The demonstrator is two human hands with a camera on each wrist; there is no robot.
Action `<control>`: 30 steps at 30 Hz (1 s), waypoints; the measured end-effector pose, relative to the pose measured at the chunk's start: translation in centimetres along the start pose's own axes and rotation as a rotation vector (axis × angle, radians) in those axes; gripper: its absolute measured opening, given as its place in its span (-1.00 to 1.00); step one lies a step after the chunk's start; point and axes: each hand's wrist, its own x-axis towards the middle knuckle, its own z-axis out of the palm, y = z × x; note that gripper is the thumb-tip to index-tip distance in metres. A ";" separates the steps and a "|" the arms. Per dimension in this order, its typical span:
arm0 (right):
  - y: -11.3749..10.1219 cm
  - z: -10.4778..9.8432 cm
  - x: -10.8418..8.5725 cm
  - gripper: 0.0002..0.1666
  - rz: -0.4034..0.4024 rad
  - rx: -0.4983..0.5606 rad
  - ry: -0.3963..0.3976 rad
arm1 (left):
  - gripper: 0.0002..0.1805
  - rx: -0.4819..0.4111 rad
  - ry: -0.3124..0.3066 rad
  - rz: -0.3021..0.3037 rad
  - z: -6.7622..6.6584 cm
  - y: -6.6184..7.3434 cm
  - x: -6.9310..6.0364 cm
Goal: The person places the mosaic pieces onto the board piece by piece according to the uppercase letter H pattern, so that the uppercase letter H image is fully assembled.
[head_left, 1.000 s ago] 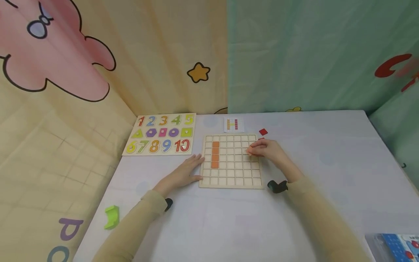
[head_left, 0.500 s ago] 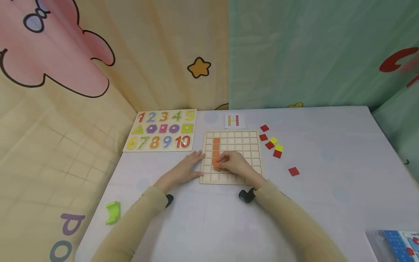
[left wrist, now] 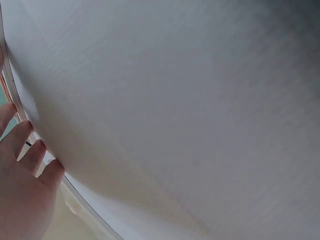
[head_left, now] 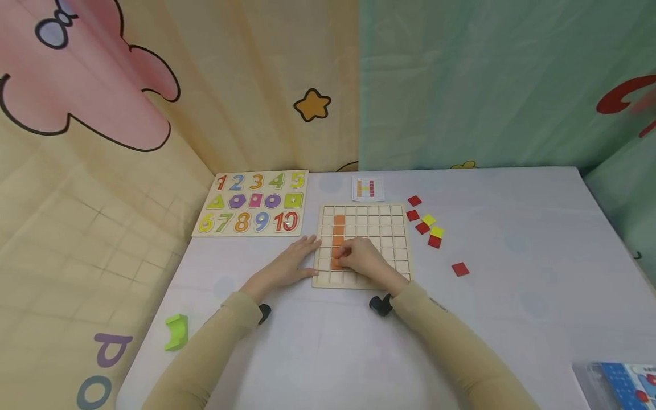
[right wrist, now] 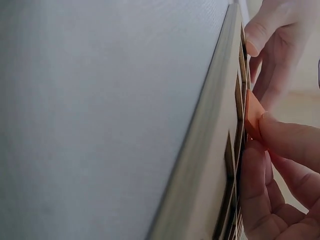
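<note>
- Pinching a thin, flat orange tile (right wrist: 254, 116) with matte faces and straight edges, the right hand (head_left: 361, 256) works left of the board's middle, at the frame's centre.
- The tile sits between thumb and fingertip, its front part jutting past them toward the grid, tilted in the right wrist view; whether it touches the board cannot be told.
- In the head view it lies at the lower end of an orange column (head_left: 339, 229), partly hidden by the fingers.
- The grid board (head_left: 379, 228) is pale and wood-like, square, with thin raised strips around shallow square cells.
- The left hand (head_left: 289, 265) has its fingers extended and spread, fingertips and thumb at the board's left edge.
- Right of the board, glossy-looking red tiles (head_left: 460, 269) and yellow tiles (head_left: 428, 218) lie scattered on the smooth, pale tabletop (head_left: 512, 313).
- Upper left of centre, a pale number board (head_left: 304, 215) carries rounded coloured numerals and flat shapes.
- Lower left, a curved green piece (head_left: 176, 332) lies near the left sleeve (head_left: 205, 353).
</note>
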 end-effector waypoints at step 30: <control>3.8 -7.3 -3.0 -0.69 0.132 0.003 0.191 | -0.13 -0.006 0.011 0.007 0.1 0.0 -0.1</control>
